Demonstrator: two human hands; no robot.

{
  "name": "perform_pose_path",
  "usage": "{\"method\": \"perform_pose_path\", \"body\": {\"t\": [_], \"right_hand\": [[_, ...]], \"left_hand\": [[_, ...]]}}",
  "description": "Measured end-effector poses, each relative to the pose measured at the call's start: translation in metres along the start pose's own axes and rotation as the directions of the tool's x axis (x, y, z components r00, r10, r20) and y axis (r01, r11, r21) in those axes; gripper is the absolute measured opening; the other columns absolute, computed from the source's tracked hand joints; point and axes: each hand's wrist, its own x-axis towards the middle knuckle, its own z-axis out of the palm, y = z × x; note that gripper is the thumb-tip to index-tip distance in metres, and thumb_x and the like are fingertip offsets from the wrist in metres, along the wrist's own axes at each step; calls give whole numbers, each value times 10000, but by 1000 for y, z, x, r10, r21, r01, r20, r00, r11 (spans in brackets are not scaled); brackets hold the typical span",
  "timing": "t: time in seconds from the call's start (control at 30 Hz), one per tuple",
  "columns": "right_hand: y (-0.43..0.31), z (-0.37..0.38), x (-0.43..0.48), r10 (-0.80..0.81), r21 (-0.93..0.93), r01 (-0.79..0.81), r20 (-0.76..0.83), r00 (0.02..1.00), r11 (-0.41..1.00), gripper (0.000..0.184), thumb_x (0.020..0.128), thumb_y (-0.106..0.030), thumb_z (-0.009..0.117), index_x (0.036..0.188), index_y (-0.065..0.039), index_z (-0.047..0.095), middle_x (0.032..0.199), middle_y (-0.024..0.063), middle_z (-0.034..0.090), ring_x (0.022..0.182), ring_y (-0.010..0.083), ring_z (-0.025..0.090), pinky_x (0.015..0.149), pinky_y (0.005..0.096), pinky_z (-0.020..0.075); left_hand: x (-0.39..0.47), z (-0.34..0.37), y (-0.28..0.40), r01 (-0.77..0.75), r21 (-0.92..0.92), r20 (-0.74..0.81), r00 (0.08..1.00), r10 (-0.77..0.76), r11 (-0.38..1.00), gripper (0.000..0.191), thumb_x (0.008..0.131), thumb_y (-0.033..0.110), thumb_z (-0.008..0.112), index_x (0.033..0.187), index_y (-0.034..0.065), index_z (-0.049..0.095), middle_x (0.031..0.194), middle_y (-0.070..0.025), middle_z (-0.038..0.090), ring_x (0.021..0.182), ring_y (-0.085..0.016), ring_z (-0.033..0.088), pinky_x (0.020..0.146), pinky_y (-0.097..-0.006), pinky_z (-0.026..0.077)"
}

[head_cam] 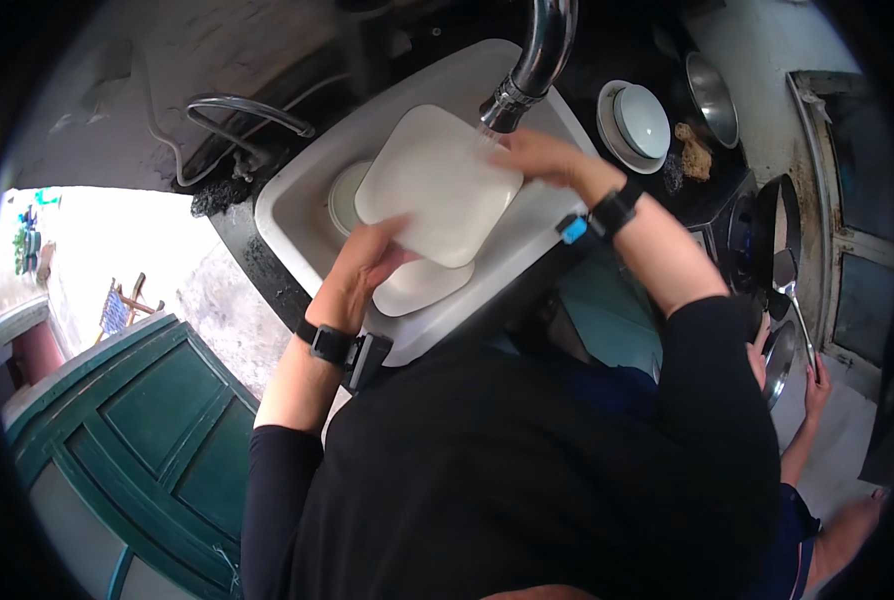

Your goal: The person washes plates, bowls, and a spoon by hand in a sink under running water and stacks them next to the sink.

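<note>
A square white plate with rounded corners (432, 187) is tilted over the white sink (522, 232). My left hand (372, 251) grips its lower left edge, thumb on top. At the plate's upper right edge is my right hand (544, 157), its fingers blurred and touching the top face; whether it grips the plate I cannot tell. Water runs from the chrome faucet (526, 82) just above those fingers. Beneath the held plate, another white dish (424, 289) and a round pale dish (344, 196) lie in the sink, both partly hidden.
Stacked white bowls (642, 124), a tan lump (693, 154) and a steel bowl (713, 101) sit on the dark counter to the right. Beyond, another person's hand (818, 386) holds a spatula near a dark pan (781, 217). A green door (162, 420) stands at left.
</note>
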Motion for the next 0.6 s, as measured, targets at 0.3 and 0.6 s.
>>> {"method": "perform_pose_path", "body": {"t": [0.3, 0.6], "right_hand": [[72, 62, -14, -14, 373, 102, -231, 973, 922, 343, 715, -77, 601, 1033, 36, 537, 923, 103, 588, 824, 173, 570, 711, 290, 463], [84, 65, -6, -113, 692, 153, -104, 988, 705, 426, 755, -66, 579, 1143, 35, 436, 1083, 132, 521, 981, 234, 531, 833, 371, 449]], "left_hand": [[21, -36, -21, -120, 77, -179, 975, 132, 990, 344, 858, 103, 483, 1152, -51, 394, 1091, -170, 506, 959, -277, 538, 845, -405, 457], [-4, -9, -4, -124, 174, -77, 987, 139, 977, 260, 849, 54, 445, 1082, -63, 446, 1048, -140, 522, 945, -226, 530, 817, -361, 448]]}}
